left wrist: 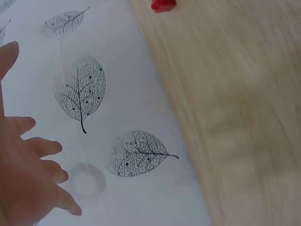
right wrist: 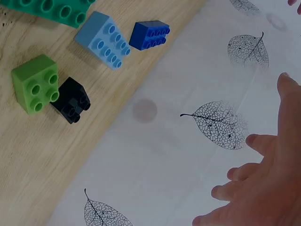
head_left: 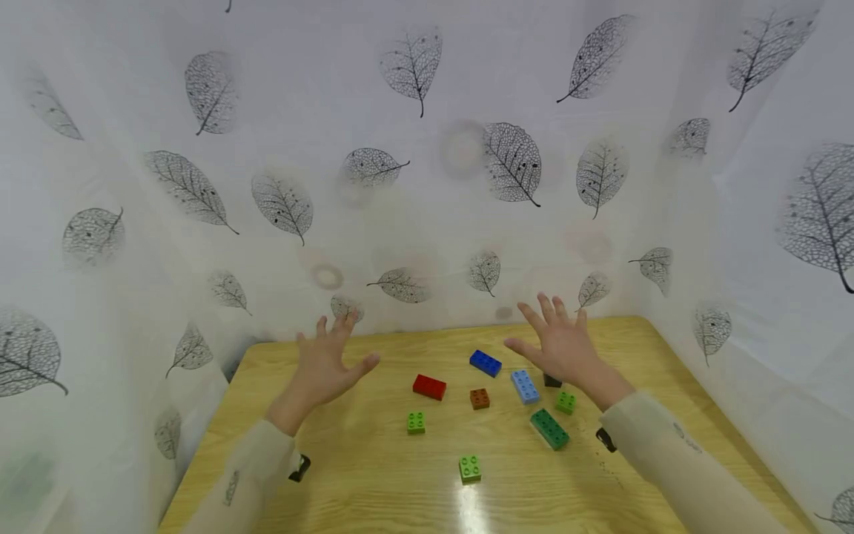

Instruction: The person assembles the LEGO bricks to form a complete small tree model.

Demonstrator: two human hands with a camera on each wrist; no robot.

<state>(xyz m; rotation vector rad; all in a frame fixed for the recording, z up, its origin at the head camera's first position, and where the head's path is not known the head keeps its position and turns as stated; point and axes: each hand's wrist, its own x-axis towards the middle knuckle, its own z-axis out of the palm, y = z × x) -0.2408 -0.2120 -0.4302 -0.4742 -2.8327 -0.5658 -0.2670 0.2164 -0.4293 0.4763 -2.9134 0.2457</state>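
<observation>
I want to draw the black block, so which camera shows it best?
The right wrist view: the black block looks bigger there, with most of it uncovered. In the head view, the right hand hides part of it, so only a dark bit shows. The left wrist view doesn't show it.

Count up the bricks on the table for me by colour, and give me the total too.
Lime bricks: 3
Dark green brick: 1
Light blue brick: 1
Dark blue brick: 1
Red brick: 1
Brown brick: 1
Black brick: 1
Total: 9
</observation>
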